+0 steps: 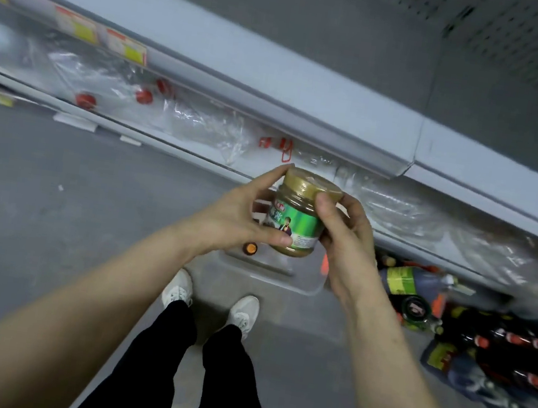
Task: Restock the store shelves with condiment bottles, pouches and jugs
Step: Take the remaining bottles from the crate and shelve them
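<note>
Progress: partway at best, by my read. Small clear jar of tan paste w/ gold screw lid and green label (pixel 296 221) is up in the air betw. both hands. It's in front of the shelving and above the floor, not on any shelf yet. Left hand (pixel 235 214) grips one side, fingertips curled onto the lid edge and thumb across the label's lower part. Right hand (pixel 346 246) holds the other side, thumb pressed on the lid rim, fingers wrapped behind. Prob. being checked or turned before placing; can't say which.

Done, as far as shown: lower grey metal shelf (pixel 178 151) carries clear shrink-wrapped packs of red-capped bottles (pixel 144 96). They're in their film, so likely not faced up yet. Upper grey metal shelf (pixel 280 63) has yellow-and-white price tags (pixel 123 46) along its front edge.

Left to do: this jar, plus a heap of dark sauce bottles w/ red caps (pixel 500 343) on the grey floor (pixel 35 205) at right, some in film. A clear plastic tub (pixel 284 283) sits on the floor just below the hands. A small orange-capped bottle (pixel 250 248) is in or beside it; too blurred to tell. No pouches or jugs made out. Bulk of the stock looks to be off the shelves.
</note>
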`<state>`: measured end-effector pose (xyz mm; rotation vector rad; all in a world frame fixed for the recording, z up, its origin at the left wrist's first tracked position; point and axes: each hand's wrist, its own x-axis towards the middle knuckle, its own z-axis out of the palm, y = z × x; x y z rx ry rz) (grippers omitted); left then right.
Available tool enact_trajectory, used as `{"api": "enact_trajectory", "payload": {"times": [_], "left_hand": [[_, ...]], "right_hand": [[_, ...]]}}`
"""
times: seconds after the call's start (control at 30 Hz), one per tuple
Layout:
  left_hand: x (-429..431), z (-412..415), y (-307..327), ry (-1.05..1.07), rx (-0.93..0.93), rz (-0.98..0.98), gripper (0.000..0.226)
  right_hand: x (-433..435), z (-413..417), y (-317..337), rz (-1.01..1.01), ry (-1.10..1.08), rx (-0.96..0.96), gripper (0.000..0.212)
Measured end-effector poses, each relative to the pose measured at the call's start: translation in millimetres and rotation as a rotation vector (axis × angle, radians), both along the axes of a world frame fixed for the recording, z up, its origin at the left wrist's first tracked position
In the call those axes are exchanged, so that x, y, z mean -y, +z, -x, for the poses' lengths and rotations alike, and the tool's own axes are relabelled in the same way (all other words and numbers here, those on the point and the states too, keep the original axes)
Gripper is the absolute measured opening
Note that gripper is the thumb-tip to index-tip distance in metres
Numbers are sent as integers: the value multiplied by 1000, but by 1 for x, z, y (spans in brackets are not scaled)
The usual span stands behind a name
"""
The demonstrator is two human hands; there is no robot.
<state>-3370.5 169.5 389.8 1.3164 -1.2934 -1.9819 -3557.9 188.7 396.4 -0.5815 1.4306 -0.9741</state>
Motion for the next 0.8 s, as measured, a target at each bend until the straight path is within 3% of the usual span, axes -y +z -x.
{"api": "enact_trajectory", "payload": {"times": [0.4,0.63,0.8], "left_hand": [[-8,-4,167,-23,-135,187,103],[-10,3,248,102,-158,324,105],[2,4,306,91,-160,511,106]], "right_hand": [[-11,-6,170,200,4,-61,59],[-14,-3,260,374,86,-85,60],[-10,2,316,534,190,-222,62]]}}
